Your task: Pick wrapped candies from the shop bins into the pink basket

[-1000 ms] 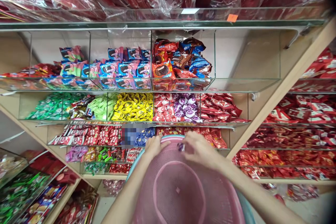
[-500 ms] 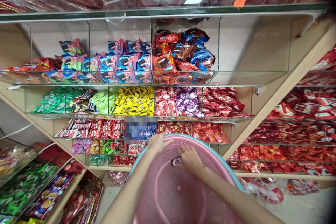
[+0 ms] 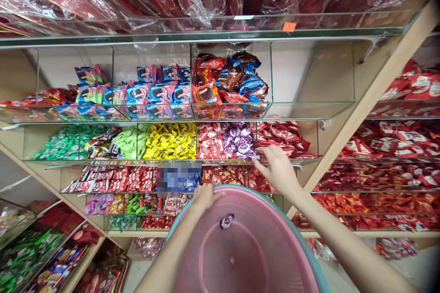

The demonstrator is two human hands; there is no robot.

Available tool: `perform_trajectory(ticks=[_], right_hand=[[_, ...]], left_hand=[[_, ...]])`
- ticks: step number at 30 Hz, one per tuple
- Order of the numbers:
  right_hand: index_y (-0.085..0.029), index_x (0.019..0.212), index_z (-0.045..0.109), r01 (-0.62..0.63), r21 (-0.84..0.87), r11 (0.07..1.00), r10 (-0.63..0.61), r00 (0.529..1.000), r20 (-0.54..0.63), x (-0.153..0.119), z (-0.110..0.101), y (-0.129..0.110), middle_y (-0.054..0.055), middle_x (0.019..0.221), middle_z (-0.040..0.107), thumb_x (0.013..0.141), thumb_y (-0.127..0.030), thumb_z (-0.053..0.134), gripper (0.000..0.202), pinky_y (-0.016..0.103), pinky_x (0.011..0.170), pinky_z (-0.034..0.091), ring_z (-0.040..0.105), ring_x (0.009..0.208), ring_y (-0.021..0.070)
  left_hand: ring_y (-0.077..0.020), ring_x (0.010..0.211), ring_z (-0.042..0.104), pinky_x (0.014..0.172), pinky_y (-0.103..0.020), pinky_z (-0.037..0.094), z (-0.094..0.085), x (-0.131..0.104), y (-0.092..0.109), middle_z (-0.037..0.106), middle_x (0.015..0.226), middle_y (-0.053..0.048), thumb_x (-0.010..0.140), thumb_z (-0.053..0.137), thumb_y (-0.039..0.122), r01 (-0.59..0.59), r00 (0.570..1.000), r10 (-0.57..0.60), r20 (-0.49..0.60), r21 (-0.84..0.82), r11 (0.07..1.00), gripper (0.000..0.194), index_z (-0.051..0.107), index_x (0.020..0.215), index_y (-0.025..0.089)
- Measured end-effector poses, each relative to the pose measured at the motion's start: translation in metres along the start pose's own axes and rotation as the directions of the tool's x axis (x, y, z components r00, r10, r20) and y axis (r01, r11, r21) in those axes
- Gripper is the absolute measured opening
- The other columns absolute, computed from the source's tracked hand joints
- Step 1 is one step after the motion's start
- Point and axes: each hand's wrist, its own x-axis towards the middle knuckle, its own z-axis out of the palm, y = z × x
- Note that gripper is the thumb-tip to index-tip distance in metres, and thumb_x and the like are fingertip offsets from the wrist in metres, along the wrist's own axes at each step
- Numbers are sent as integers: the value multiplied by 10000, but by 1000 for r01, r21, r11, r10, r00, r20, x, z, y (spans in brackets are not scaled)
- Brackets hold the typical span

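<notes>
A pink mesh basket (image 3: 288, 256) with a blue-green outer rim fills the lower middle. My left hand (image 3: 205, 197) grips its far left rim, fingers folded over the edge. Inside, against the far wall, lies one purple-and-white wrapped candy (image 3: 226, 221). My right hand (image 3: 277, 169) is raised above the basket's far right side, thumb and fingers apart, with nothing between them. Its fingertips are close to the purple-and-white wrapped candies (image 3: 239, 139) in a glass-fronted shelf bin, and red-wrapped sweets (image 3: 282, 137) lie just right of those.
Glass dividers split the shelves ahead. Yellow-wrapped candies (image 3: 172, 141) and green ones (image 3: 65, 142) share the row with the purple ones. Packaged cookies (image 3: 161, 91) sit one shelf higher. A glass ledge (image 3: 192, 36) crosses above. More red packets (image 3: 395, 142) fill shelves at the right.
My right hand has let go of the purple-and-white candy, which now lies in the basket. That hand has risen out to the right, toward the shelf. My left hand still holds the rim.
</notes>
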Motion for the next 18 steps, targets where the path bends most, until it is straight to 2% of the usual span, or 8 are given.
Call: perform_trajectory(ticks=[3, 8, 14, 18], right_hand=[[-168, 1020, 579, -28, -44, 999, 28, 1000, 10, 7, 6, 4, 94, 879, 527, 865, -402, 470, 301, 347, 746, 405, 501, 840, 245], [-172, 913, 620, -55, -122, 991, 67, 994, 92, 13, 15, 5, 85, 823, 505, 858, -426, 476, 297, 325, 681, 401, 496, 796, 235], [-179, 850, 643, 0, -180, 984, 20, 994, 108, 20, 17, 8, 91, 813, 514, 875, -412, 448, 306, 328, 670, 395, 497, 812, 242], [-169, 850, 642, 13, -145, 989, 7, 991, 136, 21, 18, 11, 88, 808, 521, 882, -413, 430, 325, 326, 689, 394, 501, 834, 243]], left_hand=[[-299, 929, 635, 758, -353, 462, 0, -1, -6, 683, 969, -141, 760, 312, 741, 11, 1000, -11, -16, -1, 1000, 677, 602, 1056, 206], [-284, 955, 627, 779, -332, 452, -4, -2, -10, 679, 985, -126, 753, 326, 744, 33, 999, -34, -25, -15, 999, 676, 591, 1079, 214], [-284, 953, 629, 793, -344, 456, -6, 0, -8, 679, 998, -126, 753, 296, 754, 7, 999, -8, -41, -11, 1000, 697, 583, 1105, 225], [-297, 934, 635, 772, -362, 465, -5, 1, -8, 687, 967, -131, 759, 274, 753, -2, 999, 2, -51, 6, 1000, 695, 591, 1080, 224]])
